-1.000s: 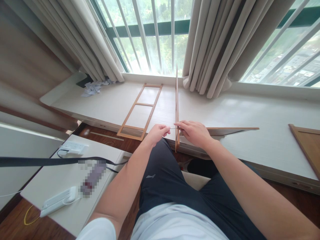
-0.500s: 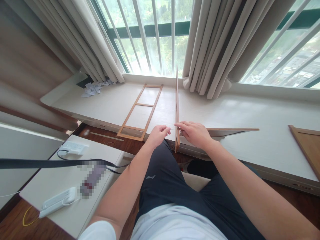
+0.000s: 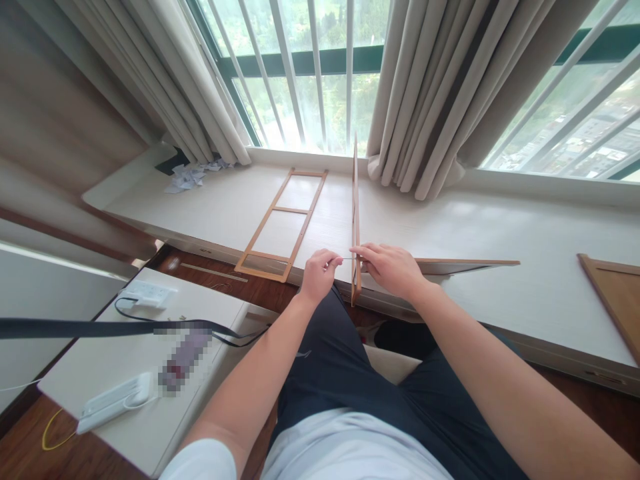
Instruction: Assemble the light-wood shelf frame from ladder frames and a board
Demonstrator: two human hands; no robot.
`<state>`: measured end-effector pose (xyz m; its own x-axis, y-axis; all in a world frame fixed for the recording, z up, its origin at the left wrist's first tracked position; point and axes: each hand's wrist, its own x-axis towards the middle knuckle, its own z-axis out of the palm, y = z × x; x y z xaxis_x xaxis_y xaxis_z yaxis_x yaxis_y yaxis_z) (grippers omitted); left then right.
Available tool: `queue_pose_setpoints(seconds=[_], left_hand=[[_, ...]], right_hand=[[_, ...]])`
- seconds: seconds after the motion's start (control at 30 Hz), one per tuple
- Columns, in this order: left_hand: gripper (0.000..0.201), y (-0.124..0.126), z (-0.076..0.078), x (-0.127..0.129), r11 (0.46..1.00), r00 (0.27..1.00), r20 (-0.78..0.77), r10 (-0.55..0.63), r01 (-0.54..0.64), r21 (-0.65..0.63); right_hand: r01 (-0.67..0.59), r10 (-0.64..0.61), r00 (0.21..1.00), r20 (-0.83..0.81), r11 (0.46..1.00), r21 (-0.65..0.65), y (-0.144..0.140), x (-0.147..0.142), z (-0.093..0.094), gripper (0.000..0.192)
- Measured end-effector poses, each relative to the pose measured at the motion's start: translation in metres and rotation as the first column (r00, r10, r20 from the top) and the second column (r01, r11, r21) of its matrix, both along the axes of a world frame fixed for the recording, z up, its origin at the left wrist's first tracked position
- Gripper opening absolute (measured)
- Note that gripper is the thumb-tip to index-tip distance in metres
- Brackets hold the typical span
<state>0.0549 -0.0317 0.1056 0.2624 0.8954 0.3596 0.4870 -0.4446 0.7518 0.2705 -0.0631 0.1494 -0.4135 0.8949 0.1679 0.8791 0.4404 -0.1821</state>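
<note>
My left hand (image 3: 321, 275) is closed, its fingertips pinching a thin metal rod (image 3: 347, 259). The rod runs level to the left side of an upright wooden frame (image 3: 355, 200), seen nearly edge-on. My right hand (image 3: 393, 268) grips this frame's near part, thumb and fingers around its edge. Behind the right hand a second wooden panel (image 3: 475, 263) stretches to the right, roughly square to the upright frame. Where the two meet is hidden by my hand. The rod's far tip and any fastener cannot be made out.
A slim wooden ladder-like frame (image 3: 273, 210) lies on the white sill (image 3: 215, 213) at left, near paper scraps (image 3: 185, 179). Another wooden panel (image 3: 613, 283) lies at right. A white cabinet (image 3: 125, 373) at lower left carries power strips (image 3: 115, 400) and a dark strap (image 3: 100, 328).
My left hand has turned slightly at the wrist, its fingers shifting around the rod. My right hand and the wooden frame hold nearly the same place.
</note>
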Motion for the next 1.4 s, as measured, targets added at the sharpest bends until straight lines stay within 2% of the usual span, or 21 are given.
queue_pose_setpoints(seconds=[0.17,0.27,0.37,0.47,0.57,0.67,0.83,1.0,1.03,1.07,1.1,1.17,1.2,1.23,1.27,1.33,1.4], left_hand=[[0.028,0.004,-0.015,0.004,0.979,0.999,-0.005,0.047,-0.046,0.198],[0.030,0.004,-0.020,0.005,0.973,0.998,-0.013,0.068,-0.063,0.222],[0.031,0.000,-0.016,0.004,0.992,0.997,-0.061,0.048,-0.041,0.117],[0.032,-0.005,-0.004,0.001,0.999,0.988,-0.147,0.042,-0.042,0.001],[0.035,-0.007,0.009,-0.001,0.997,0.978,-0.197,0.068,-0.076,-0.034],[0.037,-0.005,0.012,-0.002,0.996,0.978,-0.202,0.046,-0.061,-0.067],[0.043,-0.002,0.005,-0.004,0.981,0.996,-0.086,-0.017,0.000,-0.194],[0.049,-0.004,0.007,0.002,0.927,0.997,0.077,0.014,0.016,-0.375],[0.050,-0.004,0.010,0.003,0.893,0.991,0.131,0.033,0.029,-0.449],[0.051,-0.003,0.012,0.004,0.837,0.979,0.194,0.057,0.059,-0.545],[0.051,-0.001,0.015,0.004,0.752,0.963,0.257,0.084,0.108,-0.650],[0.049,0.004,0.023,0.002,0.511,0.923,0.360,0.135,0.246,-0.823],[0.048,0.007,0.027,0.001,0.385,0.905,0.396,0.155,0.314,-0.868],[0.047,0.011,0.032,-0.001,0.278,0.888,0.427,0.171,0.372,-0.885],[0.047,0.014,0.036,-0.002,0.200,0.870,0.455,0.190,0.419,-0.885],[0.046,0.019,0.044,-0.004,0.114,0.836,0.497,0.231,0.484,-0.867],[0.045,0.020,0.048,-0.003,0.088,0.819,0.511,0.261,0.507,-0.858]], right_hand=[[0.000,0.000,1.000,0.009,1.000,-0.007,0.000,0.000,0.001,0.047],[0.005,-0.005,1.000,0.014,1.000,-0.010,0.000,-0.001,0.002,0.046],[0.004,-0.004,1.000,0.022,1.000,-0.010,0.000,0.000,0.002,0.046],[-0.003,0.003,1.000,0.024,1.000,-0.006,0.000,0.000,0.002,0.046],[-0.001,0.001,1.000,0.023,1.000,-0.006,-0.001,-0.001,0.002,0.046],[0.006,-0.005,1.000,0.026,1.000,-0.014,-0.001,-0.002,0.002,0.046],[-0.001,0.002,1.000,0.017,1.000,-0.015,0.000,-0.002,0.002,0.046],[-0.001,0.001,1.000,0.012,1.000,-0.012,0.000,-0.002,0.001,0.045],[-0.002,0.002,1.000,0.010,1.000,-0.011,0.000,-0.002,0.001,0.044],[-0.003,0.003,1.000,0.009,1.000,-0.010,0.000,-0.002,0.001,0.044],[-0.005,0.005,1.000,0.007,1.000,-0.011,0.000,-0.002,0.001,0.044],[-0.009,0.009,1.000,0.004,1.000,-0.015,0.000,-0.002,0.002,0.045],[-0.010,0.010,1.000,0.004,1.000,-0.017,0.000,-0.002,0.002,0.045],[-0.011,0.011,1.000,0.006,1.000,-0.019,0.000,-0.002,0.002,0.045],[-0.011,0.011,1.000,0.007,1.000,-0.020,0.000,-0.002,0.002,0.045],[-0.011,0.011,1.000,0.009,1.000,-0.017,0.000,-0.002,0.002,0.045],[-0.012,0.012,1.000,0.008,1.000,-0.016,0.001,-0.002,0.001,0.044]])
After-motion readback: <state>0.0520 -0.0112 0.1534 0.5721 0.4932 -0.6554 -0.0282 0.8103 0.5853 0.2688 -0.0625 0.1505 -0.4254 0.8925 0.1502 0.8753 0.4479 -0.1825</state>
